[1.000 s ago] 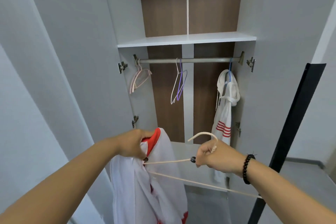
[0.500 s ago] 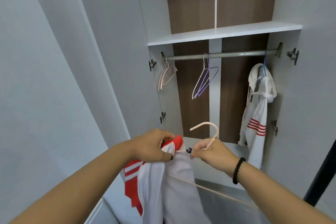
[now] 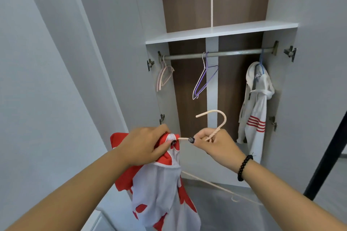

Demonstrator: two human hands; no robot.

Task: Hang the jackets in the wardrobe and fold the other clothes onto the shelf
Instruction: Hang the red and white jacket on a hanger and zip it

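Note:
My left hand [image 3: 145, 145] grips the collar of a white and red jacket [image 3: 161, 189] that hangs down below it. My right hand [image 3: 216, 144] holds a cream hanger [image 3: 216, 121] by the neck, hook upward, one arm of it reaching into the jacket's collar. The hanger's lower bar runs down to the right under my right forearm. Both hands are in front of the open wardrobe, below its rail [image 3: 217, 54]. A white jacket with red stripes [image 3: 257, 107] hangs at the rail's right end.
A white shelf [image 3: 216, 33] sits above the rail. Pink hangers [image 3: 163, 77] hang at the rail's left end and a white and purple pair of hangers [image 3: 203, 80] in the middle. The open wardrobe door [image 3: 105, 43] stands on the left. A black post [image 3: 330, 154] leans at the right.
My hands have come closer together and the hanger's arm has gone into the jacket's collar. The view has shifted left and closer to the wardrobe.

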